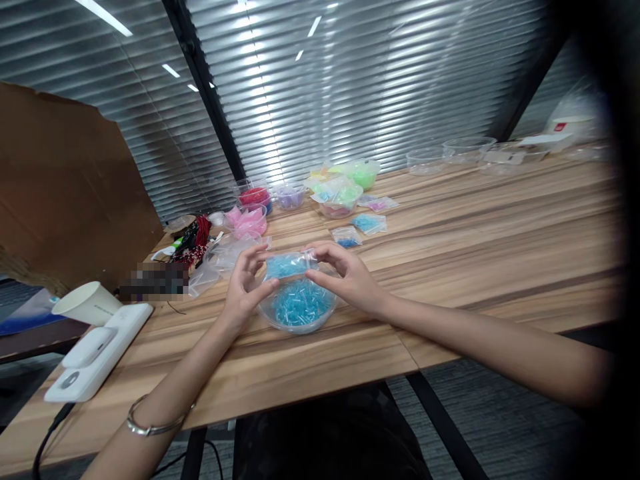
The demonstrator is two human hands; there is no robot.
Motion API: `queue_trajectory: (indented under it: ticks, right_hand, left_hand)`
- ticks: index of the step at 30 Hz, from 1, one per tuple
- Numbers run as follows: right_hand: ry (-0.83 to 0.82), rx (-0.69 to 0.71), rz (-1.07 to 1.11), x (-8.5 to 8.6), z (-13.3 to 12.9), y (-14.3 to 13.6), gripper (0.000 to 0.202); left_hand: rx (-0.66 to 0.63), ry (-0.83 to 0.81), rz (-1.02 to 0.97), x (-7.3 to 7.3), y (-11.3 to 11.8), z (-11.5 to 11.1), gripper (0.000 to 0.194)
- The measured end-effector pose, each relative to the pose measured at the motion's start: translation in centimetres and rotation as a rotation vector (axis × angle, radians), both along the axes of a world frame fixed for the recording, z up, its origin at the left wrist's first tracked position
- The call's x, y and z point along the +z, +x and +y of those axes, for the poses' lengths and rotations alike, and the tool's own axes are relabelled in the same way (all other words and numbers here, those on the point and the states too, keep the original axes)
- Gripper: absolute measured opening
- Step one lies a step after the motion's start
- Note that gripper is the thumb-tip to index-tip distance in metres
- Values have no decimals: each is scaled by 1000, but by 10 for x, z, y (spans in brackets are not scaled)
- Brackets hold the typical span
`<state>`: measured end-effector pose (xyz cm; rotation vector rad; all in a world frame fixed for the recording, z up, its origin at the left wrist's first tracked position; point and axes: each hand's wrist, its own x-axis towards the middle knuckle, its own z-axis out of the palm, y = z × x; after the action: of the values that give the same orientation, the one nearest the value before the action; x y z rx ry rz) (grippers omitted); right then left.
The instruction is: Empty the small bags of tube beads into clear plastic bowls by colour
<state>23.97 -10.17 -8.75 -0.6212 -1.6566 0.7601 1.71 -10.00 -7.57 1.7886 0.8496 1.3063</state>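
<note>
A small clear bag of light blue pieces (pixel 288 265) is stretched between my two hands. My left hand (pixel 248 283) pinches its left end with thumb and fingers. The right end, where the clear plastic shows, is gripped by my right hand (pixel 345 275). Directly below the bag stands a clear round bowl (pixel 297 328) full of blue tube-like pieces (pixel 303 303). Both hands are over the bowl's far part, and the bag hides some of its far rim.
Bowls of pink (pixel 249 222), red, purple and green items stand behind. Small filled bags (pixel 369 223) lie right of them. Clear bowls (pixel 425 161) line the back right. At left are a power strip (pixel 100 353), a paper cup (pixel 90 303) and red and black cords (pixel 200 233).
</note>
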Motion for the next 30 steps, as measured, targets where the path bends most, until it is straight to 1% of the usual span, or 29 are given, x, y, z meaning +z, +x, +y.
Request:
queue_trajectory:
  ticks: [5, 9, 12, 17, 19, 23, 26, 30]
  right_hand:
    - [17, -9, -33, 3, 0, 1, 27]
    - [84, -7, -109, 8, -2, 3, 23]
    - [132, -2, -129, 10, -1, 4, 23]
    - [171, 54, -134, 11, -1, 4, 28]
    - [169, 60, -154, 12, -2, 4, 30]
    - [154, 50, -183, 12, -4, 4, 31]
    - [161, 49, -181, 11, -4, 4, 28]
    - [192, 69, -181, 11, -4, 5, 26]
  left_hand:
    - [23, -33, -51, 2, 3, -1, 65]
    - [28, -78, -115, 5, 4, -3, 67]
    - [25, -93, -135, 7, 4, -3, 65]
    - [2, -96, -161, 7, 3, -3, 60]
    - [-12, -128, -202, 8, 3, -3, 60]
    - [-46, -200, -345, 9, 4, -4, 59]
    - [-79, -236, -443, 10, 4, -4, 55]
    - [-95, -263, -493, 12, 5, -4, 54]
